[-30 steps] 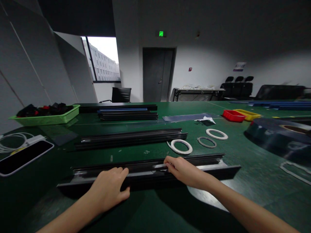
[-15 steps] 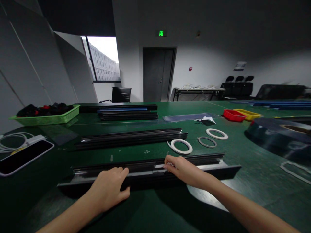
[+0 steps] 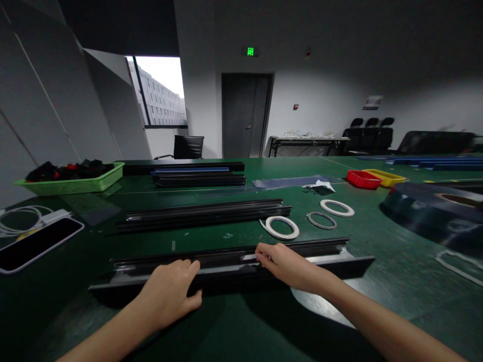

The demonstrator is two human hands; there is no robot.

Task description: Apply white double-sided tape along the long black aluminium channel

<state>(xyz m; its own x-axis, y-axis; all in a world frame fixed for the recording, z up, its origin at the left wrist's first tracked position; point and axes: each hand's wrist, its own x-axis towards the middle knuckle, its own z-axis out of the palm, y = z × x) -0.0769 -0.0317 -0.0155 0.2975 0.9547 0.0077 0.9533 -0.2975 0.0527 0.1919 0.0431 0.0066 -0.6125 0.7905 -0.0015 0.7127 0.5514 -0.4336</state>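
Lower centre: left hand (image 3: pixel 171 289) holds one black channel profile (image 3: pixel 234 279); right hand (image 3: pixel 281 262), fingertips narrow at one white strip (image 3: pixel 249 257), grip unclear. Right of centre: three tape rolls (image 3: pixel 282 237).

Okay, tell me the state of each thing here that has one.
Black channel: open side up
Left hand: curled over channel's near wall
Right hand: fingers curled, inside channel
Phone: screen dark
Green basket: filled
Nearest tape roll: end loose
Door: shut
Exit sign: lit
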